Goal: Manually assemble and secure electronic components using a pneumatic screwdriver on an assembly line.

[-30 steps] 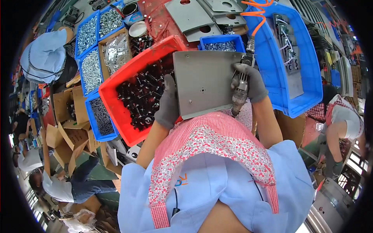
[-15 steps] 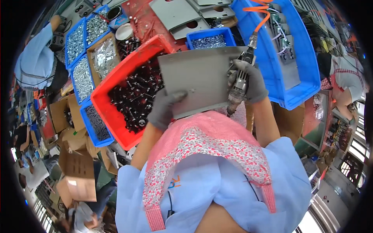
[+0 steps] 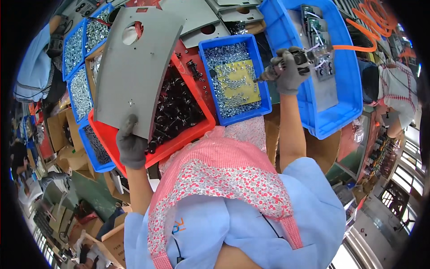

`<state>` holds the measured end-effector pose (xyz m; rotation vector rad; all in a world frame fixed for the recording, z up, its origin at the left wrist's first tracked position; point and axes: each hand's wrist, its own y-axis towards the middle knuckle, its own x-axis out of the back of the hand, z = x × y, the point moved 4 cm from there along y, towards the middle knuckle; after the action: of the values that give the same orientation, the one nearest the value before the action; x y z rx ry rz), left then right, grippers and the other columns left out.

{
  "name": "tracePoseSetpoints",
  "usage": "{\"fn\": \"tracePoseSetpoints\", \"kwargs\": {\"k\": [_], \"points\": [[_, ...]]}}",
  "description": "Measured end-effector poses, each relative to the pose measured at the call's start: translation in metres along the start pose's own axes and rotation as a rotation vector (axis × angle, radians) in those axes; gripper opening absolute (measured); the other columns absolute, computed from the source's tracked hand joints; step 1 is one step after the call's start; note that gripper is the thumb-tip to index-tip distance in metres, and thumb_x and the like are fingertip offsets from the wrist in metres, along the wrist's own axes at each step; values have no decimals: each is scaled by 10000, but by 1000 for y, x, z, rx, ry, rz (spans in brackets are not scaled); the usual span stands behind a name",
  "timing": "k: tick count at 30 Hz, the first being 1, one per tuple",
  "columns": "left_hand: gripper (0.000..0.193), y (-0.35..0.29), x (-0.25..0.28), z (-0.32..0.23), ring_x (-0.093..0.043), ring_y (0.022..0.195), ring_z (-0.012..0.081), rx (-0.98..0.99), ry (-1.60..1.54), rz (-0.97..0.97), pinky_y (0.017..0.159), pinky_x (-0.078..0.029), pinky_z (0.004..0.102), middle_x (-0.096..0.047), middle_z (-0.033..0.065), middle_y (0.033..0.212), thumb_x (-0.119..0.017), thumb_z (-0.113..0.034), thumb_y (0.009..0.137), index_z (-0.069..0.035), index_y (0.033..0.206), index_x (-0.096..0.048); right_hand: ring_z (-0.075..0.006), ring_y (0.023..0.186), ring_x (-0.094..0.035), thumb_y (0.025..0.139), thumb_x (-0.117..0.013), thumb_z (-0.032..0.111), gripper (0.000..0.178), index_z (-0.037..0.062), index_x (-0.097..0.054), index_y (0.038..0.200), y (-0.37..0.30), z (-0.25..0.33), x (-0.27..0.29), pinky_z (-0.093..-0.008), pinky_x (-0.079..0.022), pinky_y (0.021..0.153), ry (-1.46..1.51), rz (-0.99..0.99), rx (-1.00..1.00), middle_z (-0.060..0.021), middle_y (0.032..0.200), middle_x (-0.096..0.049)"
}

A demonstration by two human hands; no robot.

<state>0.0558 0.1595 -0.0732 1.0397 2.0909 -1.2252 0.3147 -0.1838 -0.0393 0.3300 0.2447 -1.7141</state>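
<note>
My gloved left hand (image 3: 131,145) grips the near edge of a grey metal panel (image 3: 130,76), tilted up over the red bin (image 3: 197,133). A round hole shows near the panel's far end. In my gloved right hand (image 3: 292,71) is a pneumatic screwdriver (image 3: 273,71), its tip pointing left over a blue bin of nuts (image 3: 209,105). An orange air hose (image 3: 354,47) runs from the tool to the right. Inside that bin, a yellow plate (image 3: 251,80) carries several small metal nuts. Black knob-like parts (image 3: 179,103) fill the red bin, partly hidden by the panel.
Blue bins of screws (image 3: 81,94) and other small hardware line the left. More grey panels (image 3: 190,20) lie stacked at the back. A large blue crate (image 3: 349,96) with circuit-board assemblies stands at the right. Other people (image 3: 398,85) sit at both sides.
The panel has swung from in front of me to the left, held by my left hand alone. My right hand has brought the screwdriver over the nut bin, which now sits closer and fully visible.
</note>
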Motion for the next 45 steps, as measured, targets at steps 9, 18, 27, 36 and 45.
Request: {"fn": "tracePoseSetpoints", "kwargs": {"k": [9, 18, 27, 36, 45], "points": [[286, -1, 8, 27, -578, 1060, 296, -28, -129, -12, 980, -462, 466, -586, 146, 1121, -548, 7, 843, 73, 1121, -534, -107, 563, -571, 742, -586, -99, 200, 10, -564, 907, 30, -65, -17, -232, -451, 478, -86, 117, 87, -91, 761, -629], [363, -10, -22, 24, -573, 1092, 306, -133, 72, -157, 953, -497, 436, -559, 181, 1183, -514, -8, 873, 79, 1223, -468, -113, 684, -454, 827, -548, 209, 200, 39, -570, 930, 47, -127, 3, -255, -356, 633, 192, 180, -144, -34, 785, -521], [414, -9, -22, 35, -554, 1119, 298, -24, 139, -275, 962, -484, 403, -538, 188, 1211, -500, -29, 856, 83, 1251, -440, -119, 576, -592, 742, -552, -128, 238, 0, -573, 942, 24, -97, -3, -224, -455, 467, -109, 53, 31, -98, 779, -638], [470, -12, -48, 37, -605, 1012, 280, -46, 204, -260, 888, -514, 393, -587, 173, 1112, -591, 58, 750, 82, 1205, -472, -195, 551, -512, 806, -465, 89, 206, 10, -545, 979, -11, 14, -56, -341, -444, 485, 263, 198, 151, -157, 734, -586], [413, -25, -61, 70, -657, 788, 286, 84, 239, -201, 644, -582, 399, -614, 183, 968, -642, 42, 710, 91, 1099, -514, -213, 574, -536, 800, -430, 108, 312, -12, -512, 1076, -119, 63, -143, -409, -487, 499, 374, 825, 42, -194, 811, -576]]}}
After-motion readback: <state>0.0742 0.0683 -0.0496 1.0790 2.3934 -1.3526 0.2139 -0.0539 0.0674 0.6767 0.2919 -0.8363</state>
